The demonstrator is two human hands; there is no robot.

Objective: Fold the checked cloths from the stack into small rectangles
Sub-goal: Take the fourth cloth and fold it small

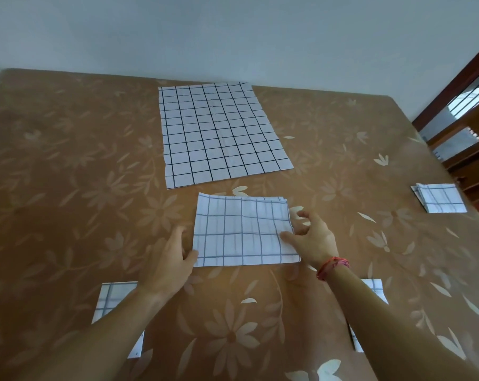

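A half-folded white checked cloth [241,232] lies in the middle of the brown flowered surface [68,160]. My left hand [169,259] rests at its left edge, thumb touching the lower left corner, fingers relaxed. My right hand [312,237] is at the cloth's right edge, one fingertip on the fabric and the other fingers loosely spread. Behind it the flat stack of checked cloths [219,133] lies spread out. A small folded cloth [440,198] sits at the far right.
Two more checked cloths lie near me, one under my left forearm [109,301] and one under my right forearm [375,287], both partly hidden. A wall runs behind the surface. Dark wooden furniture [466,133] stands past the right edge.
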